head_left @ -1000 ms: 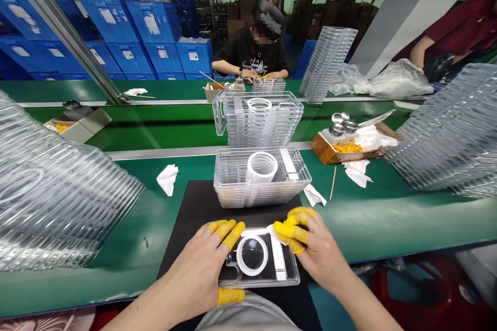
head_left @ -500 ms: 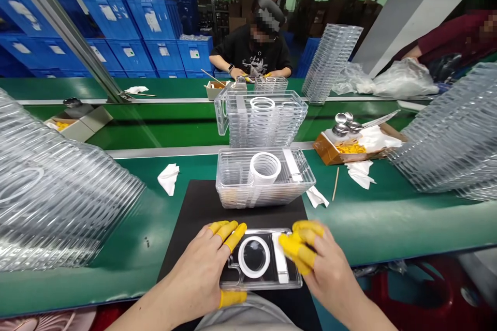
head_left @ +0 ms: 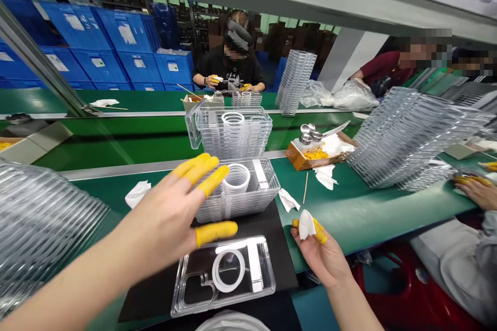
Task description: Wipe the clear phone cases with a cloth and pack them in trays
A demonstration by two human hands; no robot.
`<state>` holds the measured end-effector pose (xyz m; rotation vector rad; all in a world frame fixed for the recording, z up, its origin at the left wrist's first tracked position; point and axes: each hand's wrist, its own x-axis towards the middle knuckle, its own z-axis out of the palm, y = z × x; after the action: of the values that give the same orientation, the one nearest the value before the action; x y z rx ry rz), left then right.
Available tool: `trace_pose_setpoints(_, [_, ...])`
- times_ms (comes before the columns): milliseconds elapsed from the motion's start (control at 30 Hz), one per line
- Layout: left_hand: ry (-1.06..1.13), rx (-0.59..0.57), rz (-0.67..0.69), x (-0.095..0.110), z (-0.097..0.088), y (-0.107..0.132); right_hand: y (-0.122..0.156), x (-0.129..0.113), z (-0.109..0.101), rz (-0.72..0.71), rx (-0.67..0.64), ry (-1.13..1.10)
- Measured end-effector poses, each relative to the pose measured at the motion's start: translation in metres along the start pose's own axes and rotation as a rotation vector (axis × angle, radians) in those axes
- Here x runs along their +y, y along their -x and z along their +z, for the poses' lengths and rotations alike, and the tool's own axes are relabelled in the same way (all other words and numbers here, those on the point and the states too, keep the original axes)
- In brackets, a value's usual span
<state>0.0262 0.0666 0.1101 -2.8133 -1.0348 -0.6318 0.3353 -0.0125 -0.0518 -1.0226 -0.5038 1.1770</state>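
A clear plastic case [head_left: 194, 297] with a white ring and a white strip lies flat on the black mat [head_left: 134, 302]. My left hand [head_left: 182, 207], with yellow finger cots, is raised over the mat's far left part; its fingers are spread and hold nothing. Just beyond those fingertips stands a stack of similar clear cases [head_left: 252, 199]. To the right of the mat, my right hand [head_left: 324, 256] is closed on a folded white tissue [head_left: 306, 224], its finger cots partly hidden behind it.
Tall stacks of clear cases stand at left [head_left: 42, 227] and right [head_left: 392, 137]. A cardboard box [head_left: 297, 159] holds yellow finger cots, tissue and metal-capped bottles. A wooden stick [head_left: 305, 187] and crumpled tissues lie nearby. A co-worker's hand [head_left: 477, 190] is at far right.
Both hands have left the case: the left has lifted up and forward, the right has moved off to the right, now showing a tissue. The camera view has turned right.
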Motion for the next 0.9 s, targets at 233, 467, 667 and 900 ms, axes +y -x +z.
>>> trace_pose_setpoints(233, [0.018, -0.399, -0.172, -0.029, 0.006, -0.045, 0.005, 0.001, 0.000, 0.019, 0.021, -0.044])
trace_pose_setpoints(467, [0.022, -0.103, 0.047, 0.031, -0.003, 0.029, 0.008, 0.003, -0.001, 0.010, 0.054, 0.036])
trace_pose_setpoints(667, [0.045, -0.304, -0.081, 0.043, 0.047, 0.093, 0.017, -0.004, 0.005, -0.157, 0.006, 0.276])
trace_pose_setpoints(900, [0.140, -0.530, -0.155, 0.036, 0.049, 0.082, 0.037, -0.009, 0.076, -0.775, -0.622, 1.056])
